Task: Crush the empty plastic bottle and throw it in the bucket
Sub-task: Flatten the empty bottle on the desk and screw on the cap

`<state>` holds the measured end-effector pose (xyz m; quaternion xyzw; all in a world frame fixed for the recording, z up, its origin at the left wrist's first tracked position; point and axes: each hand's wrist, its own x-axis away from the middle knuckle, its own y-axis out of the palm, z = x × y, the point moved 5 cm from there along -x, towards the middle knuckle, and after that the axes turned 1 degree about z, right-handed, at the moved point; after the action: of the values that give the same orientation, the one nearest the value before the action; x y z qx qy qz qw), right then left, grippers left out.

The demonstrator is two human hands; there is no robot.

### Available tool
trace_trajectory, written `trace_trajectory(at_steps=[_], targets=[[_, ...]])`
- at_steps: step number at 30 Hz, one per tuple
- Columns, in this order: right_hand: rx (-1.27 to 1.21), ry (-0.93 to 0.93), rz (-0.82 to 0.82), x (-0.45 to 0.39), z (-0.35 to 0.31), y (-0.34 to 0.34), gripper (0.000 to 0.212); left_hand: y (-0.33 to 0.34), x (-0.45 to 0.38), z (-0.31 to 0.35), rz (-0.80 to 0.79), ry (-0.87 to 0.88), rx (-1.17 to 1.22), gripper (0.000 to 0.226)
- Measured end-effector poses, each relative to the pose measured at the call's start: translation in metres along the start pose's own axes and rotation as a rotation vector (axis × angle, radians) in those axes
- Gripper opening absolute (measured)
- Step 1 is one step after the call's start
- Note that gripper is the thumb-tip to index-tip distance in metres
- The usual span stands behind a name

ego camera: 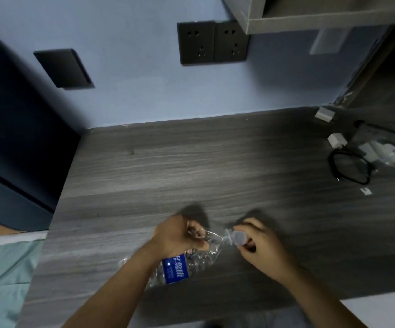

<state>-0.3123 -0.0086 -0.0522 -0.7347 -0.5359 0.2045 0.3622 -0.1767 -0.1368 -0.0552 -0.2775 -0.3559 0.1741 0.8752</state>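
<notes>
**Bottle held at both ends over the desk, crush partly done**

Head view: clear plastic bottle (180,263) lying slanted just above or on the grey desk (191,162), near its front edge; contact with the surface unclear. Blue label toward the bottom end, cap (239,237) pointing right. Left hand (177,235) closed around the upper body near the shoulder, fingers curled in tight. Right hand (260,242) closed on the cap and neck, pinching. Walls already look creased and crumpled around the label. Slightly blurred, so finger detail is rough.

Handling, as a judgement: empty, so very light; thin walls soft and easy to fold, springy if the cap stays sealed. Neck and cap stiff, good for a firm hold. Smooth plastic, may slip under a twist. Not fragile. Best holds probably neck with one hand, mid body with the other.

No bucket in sight. Black cable (347,169) and white charger (336,140) lying far right, well apart from the hands.
</notes>
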Motion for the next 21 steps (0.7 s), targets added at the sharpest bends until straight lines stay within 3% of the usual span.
trace_trajectory(at_steps=[7, 11, 18, 21], targets=[[-0.165, -0.036, 0.003, 0.0, -0.004, -0.003, 0.041, -0.01, 0.008, 0.008, -0.005, 0.025, -0.006, 0.027], [-0.38, -0.001, -0.019, 0.0, -0.002, -0.002, 0.048, -0.013, 0.013, 0.009, -0.039, 0.036, 0.004, 0.026], [-0.463, 0.058, -0.122, 0.001, -0.004, 0.003, 0.052, -0.016, 0.02, 0.008, -0.035, 0.041, -0.01, 0.026], [-0.569, 0.126, -0.094, 0.002, 0.0, 0.002, 0.047, -0.019, 0.022, 0.009, -0.008, 0.063, -0.027, 0.026]])
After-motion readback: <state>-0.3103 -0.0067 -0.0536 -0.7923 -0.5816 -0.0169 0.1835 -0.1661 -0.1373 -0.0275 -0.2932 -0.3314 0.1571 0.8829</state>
